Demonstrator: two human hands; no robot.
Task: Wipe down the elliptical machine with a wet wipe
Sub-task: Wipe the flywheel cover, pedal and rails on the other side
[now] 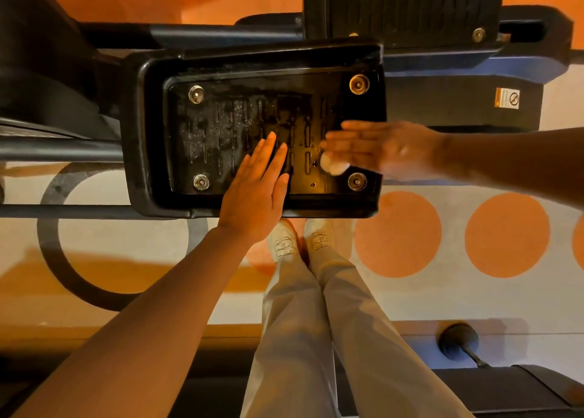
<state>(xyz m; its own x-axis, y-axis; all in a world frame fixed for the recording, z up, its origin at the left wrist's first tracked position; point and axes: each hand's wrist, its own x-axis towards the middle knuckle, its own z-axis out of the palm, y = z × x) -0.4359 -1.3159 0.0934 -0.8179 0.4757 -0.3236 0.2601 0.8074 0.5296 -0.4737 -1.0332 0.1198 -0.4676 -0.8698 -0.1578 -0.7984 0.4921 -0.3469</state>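
Head view: warning sticker (507, 98), wording unreadably small.

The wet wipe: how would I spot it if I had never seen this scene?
Find the big black foot pedal with a round bolt in each corner. Go to its near right corner, where the blurred right hand lies flat with straight fingers. The wet wipe is the small pale wad peeking from under that hand, beside the corner bolt, the only whitish thing on the dark pedal.

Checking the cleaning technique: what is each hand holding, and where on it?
Left hand lies flat on the pedal, holding nothing. Right hand, blurred, presses the balled wet wipe under flat fingers.
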